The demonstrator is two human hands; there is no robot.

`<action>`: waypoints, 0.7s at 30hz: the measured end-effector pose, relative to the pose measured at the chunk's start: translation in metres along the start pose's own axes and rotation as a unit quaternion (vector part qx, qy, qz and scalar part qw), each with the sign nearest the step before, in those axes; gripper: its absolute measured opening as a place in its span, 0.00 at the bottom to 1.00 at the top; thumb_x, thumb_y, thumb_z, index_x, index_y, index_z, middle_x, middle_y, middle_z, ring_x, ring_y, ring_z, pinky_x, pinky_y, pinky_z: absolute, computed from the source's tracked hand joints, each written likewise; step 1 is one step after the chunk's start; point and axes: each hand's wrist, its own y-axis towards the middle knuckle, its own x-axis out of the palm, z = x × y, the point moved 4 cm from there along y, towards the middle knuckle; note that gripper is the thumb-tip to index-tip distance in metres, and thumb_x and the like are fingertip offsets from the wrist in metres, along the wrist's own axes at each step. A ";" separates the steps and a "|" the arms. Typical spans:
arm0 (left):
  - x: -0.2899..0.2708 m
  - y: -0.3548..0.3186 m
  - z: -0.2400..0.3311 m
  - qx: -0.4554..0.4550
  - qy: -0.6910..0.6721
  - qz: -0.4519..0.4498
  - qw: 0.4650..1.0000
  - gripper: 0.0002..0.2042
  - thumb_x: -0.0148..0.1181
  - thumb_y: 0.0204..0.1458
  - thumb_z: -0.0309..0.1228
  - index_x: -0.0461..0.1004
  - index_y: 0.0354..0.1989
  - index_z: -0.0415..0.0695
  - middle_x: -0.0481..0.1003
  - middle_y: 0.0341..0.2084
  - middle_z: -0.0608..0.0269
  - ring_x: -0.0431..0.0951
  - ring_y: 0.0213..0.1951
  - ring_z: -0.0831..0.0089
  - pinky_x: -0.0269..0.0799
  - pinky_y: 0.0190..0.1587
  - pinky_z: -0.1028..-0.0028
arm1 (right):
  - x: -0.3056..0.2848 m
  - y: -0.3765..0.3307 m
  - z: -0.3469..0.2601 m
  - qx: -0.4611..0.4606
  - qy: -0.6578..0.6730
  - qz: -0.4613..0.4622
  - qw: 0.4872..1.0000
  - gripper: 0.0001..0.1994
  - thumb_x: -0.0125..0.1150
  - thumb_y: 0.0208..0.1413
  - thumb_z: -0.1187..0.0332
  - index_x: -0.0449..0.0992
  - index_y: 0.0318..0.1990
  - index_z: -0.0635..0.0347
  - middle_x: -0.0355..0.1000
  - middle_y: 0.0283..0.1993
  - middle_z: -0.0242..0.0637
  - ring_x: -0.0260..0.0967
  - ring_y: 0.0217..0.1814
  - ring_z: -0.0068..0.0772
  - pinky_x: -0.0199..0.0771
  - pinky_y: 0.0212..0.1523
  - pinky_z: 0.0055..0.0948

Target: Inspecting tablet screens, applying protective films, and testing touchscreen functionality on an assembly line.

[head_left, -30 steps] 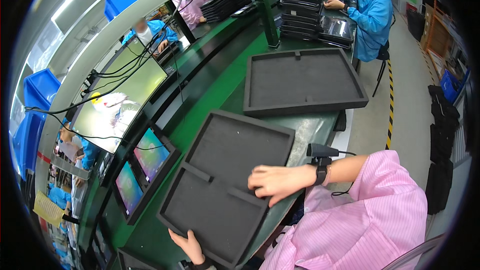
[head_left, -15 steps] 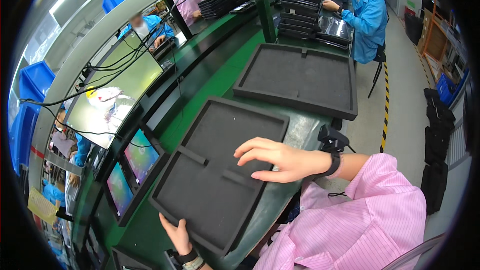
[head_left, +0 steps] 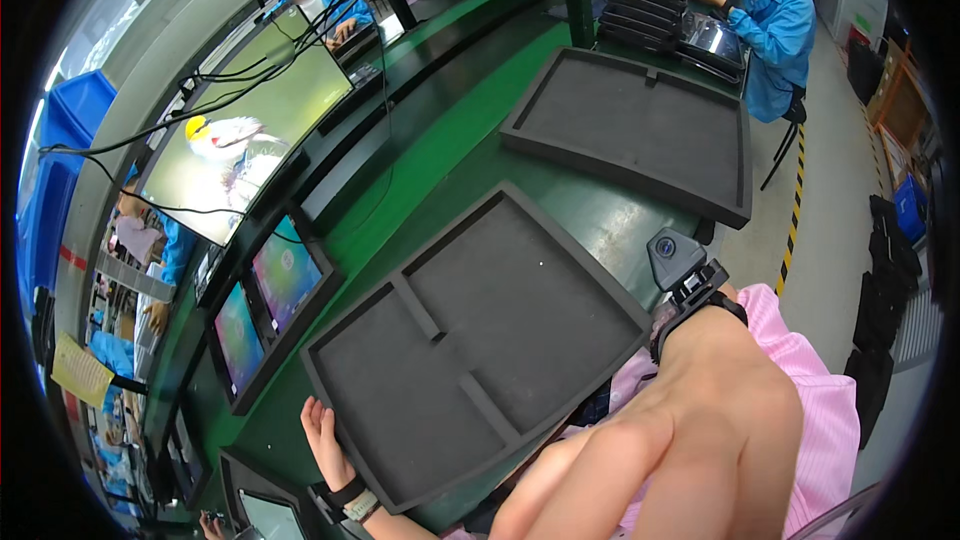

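Note:
A black foam tray [head_left: 590,240] with a raised rim and two short divider ribs lies at an angle on the green bench before me. My left hand [head_left: 328,445] is at its lower left side, fingers stretched along the outer wall, open. My right hand [head_left: 690,420] is raised close to the camera, well above the bench and apart from the tray. Its back faces up and its fingers point down, spread a little, with the fingertips cut off by the lower edge. Nothing shows in it. A black device is strapped on each wrist.
Another black foam tray [head_left: 640,130] lies further back right. At left, a tray holds two lit screens [head_left: 287,265] below a large monitor [head_left: 250,130] with hanging cables. Stacked black trays [head_left: 645,0] stand beside a co-worker in blue [head_left: 775,40]. Another tray [head_left: 265,500] is at lower left.
The near tray has turned clockwise. My right hand has left the space over the tray and come up toward the camera. My left hand stays at the tray's left side. The view has shifted.

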 end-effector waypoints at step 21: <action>0.034 0.019 0.019 0.103 0.010 -0.070 0.992 0.40 0.44 0.35 0.12 0.45 0.63 0.48 0.45 0.62 0.56 0.46 0.62 0.66 0.47 0.58 0.74 | -0.254 -0.034 0.179 0.356 -0.653 -0.180 0.643 0.11 0.48 0.47 0.66 0.73 0.36 0.60 0.66 0.42 0.44 0.58 0.51 0.43 0.58 0.47 0.39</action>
